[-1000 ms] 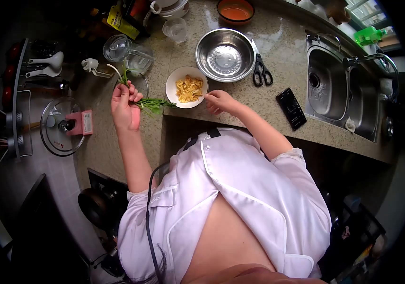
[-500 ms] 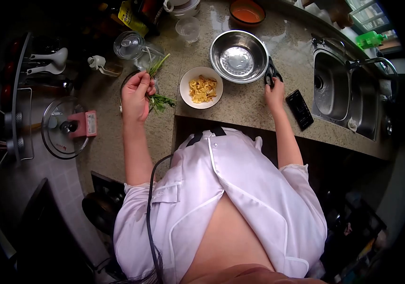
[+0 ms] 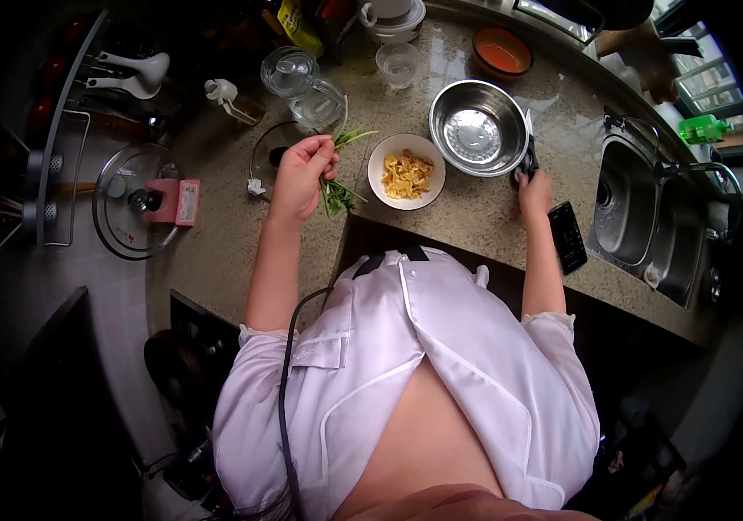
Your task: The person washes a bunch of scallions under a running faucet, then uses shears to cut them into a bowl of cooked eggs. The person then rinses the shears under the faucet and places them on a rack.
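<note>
In the head view, my left hand (image 3: 305, 176) is closed around a bunch of leafy green herbs (image 3: 337, 198). Stems stick out above the fist and leaves hang below it. My right hand (image 3: 535, 193) grips the black handles of a pair of scissors (image 3: 528, 159), whose pale blade points away beside the steel bowl (image 3: 446, 156). Between my hands stands a white bowl (image 3: 378, 192) with pieces of yellow, egg-like food (image 3: 407, 174) in it. A round glass lid or dish (image 3: 260, 161), partly hidden, lies behind my left hand.
A phone (image 3: 568, 236) lies right of my right hand, before the double sink (image 3: 627, 187). Farther back are a glass pitcher (image 3: 315, 102), a clear cup (image 3: 398, 65) and an orange-lined bowl (image 3: 503, 54). An oil bottle (image 3: 237, 102) and a propped glass lid (image 3: 120, 234) stand left.
The whole view has shifted, so the counter appears farther right and lower. Both hands keep their holds. More of the scissors' blade now shows beside the steel bowl.
</note>
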Tool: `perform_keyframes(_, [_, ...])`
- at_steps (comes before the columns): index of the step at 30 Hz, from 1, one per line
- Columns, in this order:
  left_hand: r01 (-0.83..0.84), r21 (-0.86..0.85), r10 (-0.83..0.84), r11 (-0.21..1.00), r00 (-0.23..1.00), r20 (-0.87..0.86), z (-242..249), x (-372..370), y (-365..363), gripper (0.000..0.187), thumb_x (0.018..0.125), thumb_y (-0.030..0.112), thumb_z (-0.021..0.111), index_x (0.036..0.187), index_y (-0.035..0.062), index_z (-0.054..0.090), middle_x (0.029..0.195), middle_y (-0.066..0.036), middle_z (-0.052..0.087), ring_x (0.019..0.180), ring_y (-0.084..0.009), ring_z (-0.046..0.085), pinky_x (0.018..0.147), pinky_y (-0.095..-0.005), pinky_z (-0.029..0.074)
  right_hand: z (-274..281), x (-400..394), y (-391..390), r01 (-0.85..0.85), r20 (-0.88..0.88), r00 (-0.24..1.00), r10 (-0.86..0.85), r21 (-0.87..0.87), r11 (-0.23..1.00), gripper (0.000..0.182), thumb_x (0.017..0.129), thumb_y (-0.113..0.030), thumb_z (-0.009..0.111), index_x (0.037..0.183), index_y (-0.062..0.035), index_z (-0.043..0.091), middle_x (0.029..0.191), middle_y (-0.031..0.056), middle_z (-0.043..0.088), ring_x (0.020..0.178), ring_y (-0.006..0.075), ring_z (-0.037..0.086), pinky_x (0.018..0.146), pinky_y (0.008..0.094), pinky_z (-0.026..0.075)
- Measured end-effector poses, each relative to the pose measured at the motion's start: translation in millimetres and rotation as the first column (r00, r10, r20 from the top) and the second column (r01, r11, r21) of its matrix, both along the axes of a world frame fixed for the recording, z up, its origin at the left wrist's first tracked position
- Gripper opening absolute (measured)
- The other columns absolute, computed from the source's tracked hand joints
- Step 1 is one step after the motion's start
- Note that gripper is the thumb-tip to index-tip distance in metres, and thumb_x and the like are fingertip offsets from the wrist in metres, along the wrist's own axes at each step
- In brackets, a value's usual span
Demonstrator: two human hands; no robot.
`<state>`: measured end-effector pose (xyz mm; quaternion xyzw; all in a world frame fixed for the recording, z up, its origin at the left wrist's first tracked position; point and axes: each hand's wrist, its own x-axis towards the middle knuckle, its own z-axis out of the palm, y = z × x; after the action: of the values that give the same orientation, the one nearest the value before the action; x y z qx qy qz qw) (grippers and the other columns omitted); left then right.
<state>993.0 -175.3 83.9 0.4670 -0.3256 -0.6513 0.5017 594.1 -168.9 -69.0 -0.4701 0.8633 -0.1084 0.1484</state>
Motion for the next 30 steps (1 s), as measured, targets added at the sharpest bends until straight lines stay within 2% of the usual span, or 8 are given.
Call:
perform_keyframes(7, [0.059,-0.011,-0.060,0.998,0.997,-0.055,0.1,-1.7,3.1,0.016,0.089,0.017,0.052,0.087,0.0012,0.056,0.070,0.000,0.051,0.058,-0.0055,0.041,0.053,-0.0198,0.036,-11.3,-19.5,-17.2,-0.050,-0.048,0.998,0.051,0.006,0.999,0.036,0.073,-0.032,0.067,0.085,0.0008,0.057,0.082,0.0200,0.061,0.079,0.0375,0.059,0.069,0.0443,0.046])
perform_keyframes(11, [0.047,-0.019,-0.047,0.999,0.999,0.022,-1.1,-6.7,4.3,0.014,0.087,0.015,0.055,0.086,0.0011,0.059,0.067,0.001,0.051,0.057,-0.0051,0.042,0.052,-0.0195,0.036,-38.5,-50.5,-26.6,0.062,0.377,0.925,-0.037,-0.055,0.997,0.024,0.076,-0.022,0.063,0.077,0.0012,0.057,0.062,0.0100,0.060,0.051,0.0170,0.055,0.044,0.0309,0.043])
perform_keyframes(13, [0.057,-0.020,-0.056,0.998,0.997,0.045,-1.1,-8.4,4.1,0.012,0.085,0.013,0.057,0.086,0.0008,0.060,0.067,0.001,0.052,0.056,-0.0049,0.042,0.051,-0.0192,0.036,-21.4,-57.5,-16.3,0.306,0.915,0.323,-0.240,0.139,0.942,0.022,0.080,-0.022,0.060,0.077,-0.0006,0.055,0.063,0.0058,0.059,0.046,0.0071,0.048,0.037,0.0200,0.034])
perform_keyframes(14, [0.068,-0.022,-0.067,0.997,0.996,0.067,-1.0,-10.0,3.9,0.011,0.084,0.011,0.059,0.085,0.0005,0.061,0.066,0.002,0.052,0.056,-0.0047,0.043,0.051,-0.0189,0.036,0.9,-50.6,-8.4,0.311,0.932,0.289,-0.217,0.124,0.942,0.019,0.083,-0.021,0.057,0.080,-0.0020,0.054,0.065,0.0031,0.057,0.043,0.0023,0.040,0.035,0.0157,0.025])
perform_keyframes(19, [0.067,-0.024,-0.062,0.997,0.982,0.176,-4.0,-21.7,2.5,0.009,0.080,0.006,0.061,0.086,-0.0007,0.062,0.068,0.002,0.055,0.054,-0.0041,0.044,0.049,-0.0175,0.035,61.4,-27.8,32.7,0.343,0.986,0.163,-0.042,-0.017,0.939,0.023,0.083,-0.021,0.058,0.095,-0.0014,0.055,0.075,0.0006,0.058,0.044,0.0028,0.036,0.038,0.0170,0.026])
perform_keyframes(21, [0.076,-0.040,-0.066,0.996,0.978,0.197,-5.1,-27.0,-0.5,0.009,0.079,0.004,0.062,0.087,-0.0014,0.063,0.068,0.002,0.056,0.053,-0.0038,0.044,0.048,-0.0171,0.035,95.2,-7.9,50.4,0.198,0.988,-0.154,0.028,0.003,0.980,0.037,0.082,-0.029,0.062,0.103,-0.0003,0.053,0.076,0.0001,0.057,0.044,0.0019,0.034,0.041,0.0161,0.026])
perform_keyframes(27, [0.130,-0.063,-0.105,0.990,0.947,0.305,-6.5,-39.3,-5.4,0.009,0.079,0.004,0.061,0.084,-0.0035,0.063,0.067,0.002,0.056,0.053,-0.0026,0.042,0.047,-0.0178,0.033,114.9,45.5,88.9,-0.243,0.921,-0.312,-0.231,0.158,0.957,0.057,0.078,-0.050,0.058,0.105,0.0007,0.052,0.081,0.0033,0.055,0.047,0.0026,0.035,0.044,0.0171,0.028])
perform_keyframes(30, [0.130,-0.046,-0.108,0.990,0.938,0.329,-3.1,-40.4,-7.3,0.009,0.079,0.005,0.061,0.084,-0.0030,0.063,0.067,0.002,0.056,0.053,-0.0028,0.043,0.047,-0.0181,0.033,89.1,63.4,97.0,-0.437,0.854,-0.499,-0.149,-0.099,0.894,0.077,0.066,-0.066,0.058,0.109,-0.0027,0.050,0.088,0.0029,0.054,0.056,0.0040,0.038,0.046,0.0176,0.025])
